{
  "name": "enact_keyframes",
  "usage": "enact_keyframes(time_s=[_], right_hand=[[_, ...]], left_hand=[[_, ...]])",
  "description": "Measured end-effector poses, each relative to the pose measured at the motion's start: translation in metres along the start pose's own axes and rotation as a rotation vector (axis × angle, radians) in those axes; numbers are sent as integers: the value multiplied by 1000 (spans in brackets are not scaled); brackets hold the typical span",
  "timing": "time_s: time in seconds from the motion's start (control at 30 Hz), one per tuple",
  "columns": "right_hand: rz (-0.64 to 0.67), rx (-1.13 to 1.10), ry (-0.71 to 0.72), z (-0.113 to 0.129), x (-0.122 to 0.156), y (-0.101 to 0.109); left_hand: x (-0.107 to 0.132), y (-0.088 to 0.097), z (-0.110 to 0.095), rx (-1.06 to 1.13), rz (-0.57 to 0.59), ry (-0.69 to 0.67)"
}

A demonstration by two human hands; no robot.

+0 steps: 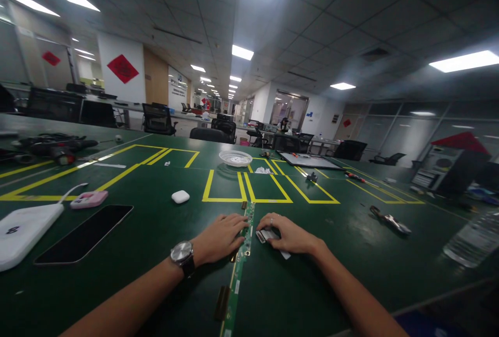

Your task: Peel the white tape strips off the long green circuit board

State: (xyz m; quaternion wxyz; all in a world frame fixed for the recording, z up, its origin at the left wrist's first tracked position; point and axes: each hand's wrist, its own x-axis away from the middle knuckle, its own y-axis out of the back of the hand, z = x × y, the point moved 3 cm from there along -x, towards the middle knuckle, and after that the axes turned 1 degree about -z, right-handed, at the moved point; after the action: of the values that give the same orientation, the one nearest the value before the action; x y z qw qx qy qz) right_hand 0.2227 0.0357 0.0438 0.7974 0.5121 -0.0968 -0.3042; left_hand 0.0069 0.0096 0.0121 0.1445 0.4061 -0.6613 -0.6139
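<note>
A long narrow green circuit board strip [238, 269] lies on the dark green table [156, 233], running from near me toward the yellow boxes. My left hand [221, 237], with a wristwatch, rests palm down with its fingers laid over the strip's far part. My right hand [286, 234] lies just right of the strip, its fingers curled down onto a small flat silver and white part [266, 235] that rests on the table. A ring shows on one finger.
A black phone [83, 233], a white pad [23, 228], a pink device [89, 199] and a white earbud case [180, 196] lie at left. A white basket [235, 158], a dark tray [310, 160], metal pliers [390, 219] and a water bottle [473, 241] lie farther off. Office chairs stand beyond.
</note>
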Motion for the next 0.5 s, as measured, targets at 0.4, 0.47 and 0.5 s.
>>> enact_keyframes(time_s=[0.4,0.47,0.5], right_hand=[[-192,187,-101,2,-11,-17],[-217,205,-103,3,-13,-19],[-226,212,-105,4,-13,-20]], left_hand=[[-2,-2,-5,-35,-39,32],[-2,-2,-6,-40,-39,39],[-2,-3,-6,-42,-39,40]])
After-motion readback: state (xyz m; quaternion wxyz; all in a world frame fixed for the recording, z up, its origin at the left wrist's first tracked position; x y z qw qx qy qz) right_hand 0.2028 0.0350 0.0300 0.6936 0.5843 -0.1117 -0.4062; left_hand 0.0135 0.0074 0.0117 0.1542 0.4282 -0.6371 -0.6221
